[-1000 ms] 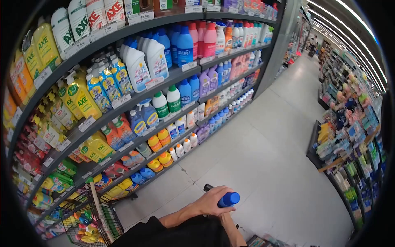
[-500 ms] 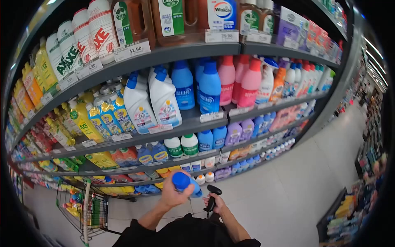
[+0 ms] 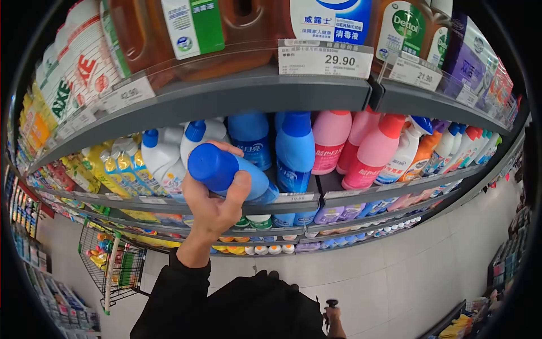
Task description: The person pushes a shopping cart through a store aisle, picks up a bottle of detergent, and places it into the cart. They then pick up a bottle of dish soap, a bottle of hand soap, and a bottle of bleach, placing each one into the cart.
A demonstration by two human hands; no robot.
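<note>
My left hand [image 3: 212, 206] is wrapped round a blue plastic bottle [image 3: 252, 182] with a darker blue cap. It holds the bottle tilted, cap toward me, up at the front edge of the shelf [image 3: 361, 195]. Similar blue bottles [image 3: 295, 150] stand on that shelf just behind it, with pink bottles [image 3: 375, 151] to their right and white bottles [image 3: 161, 164] with blue caps to their left. Low at my right side, my right hand [image 3: 335, 314] grips a black handheld scanner [image 3: 331, 304], small in view. The bottle's label is turned away from me.
Above, a shelf carries large brown disinfectant bottles [image 3: 248, 34] and price tags [image 3: 326, 58]. A shopping cart [image 3: 108, 265] with goods in it stands on the floor at the left. More stocked displays [image 3: 511, 254] line the right side.
My left hand has raised the blue bottle up to the shelf's front. My right hand has dropped lower and to the right with the scanner. The view is now closer to the shelves.
</note>
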